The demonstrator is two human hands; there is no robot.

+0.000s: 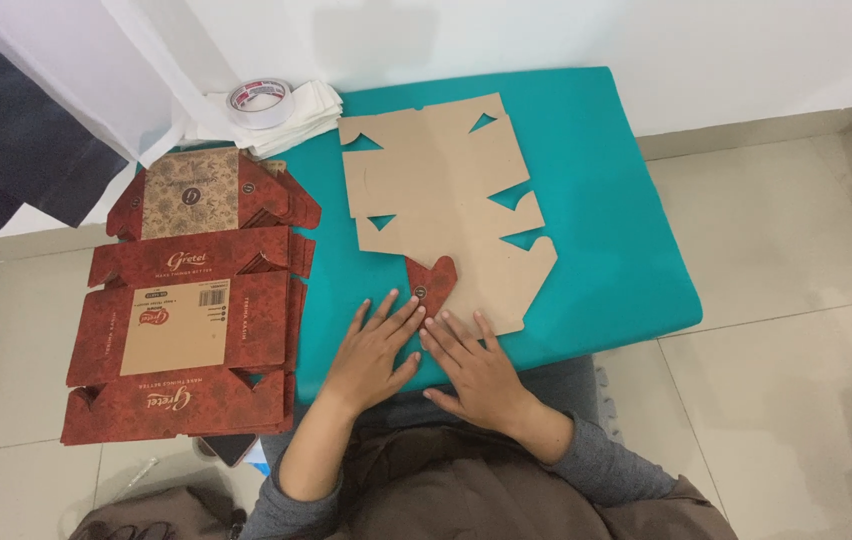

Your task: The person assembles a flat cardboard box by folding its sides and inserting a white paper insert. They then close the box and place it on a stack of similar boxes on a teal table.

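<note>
A flat, unfolded cardboard box blank (441,200) lies brown side up on a teal cushion (596,200). One small flap (432,282) at its near edge is folded over and shows its red printed side. My left hand (374,350) lies flat with fingers spread, the fingertips just left of that red flap. My right hand (476,368) presses flat on the blank's near edge, beside the flap. Neither hand grips anything.
A stack of red printed box blanks (191,300) lies on the tiled floor to the left. A roll of tape (259,100) sits on folded white cloth (306,112) at the back left. White fabric hangs by the wall. Floor tiles (786,300) stretch to the right.
</note>
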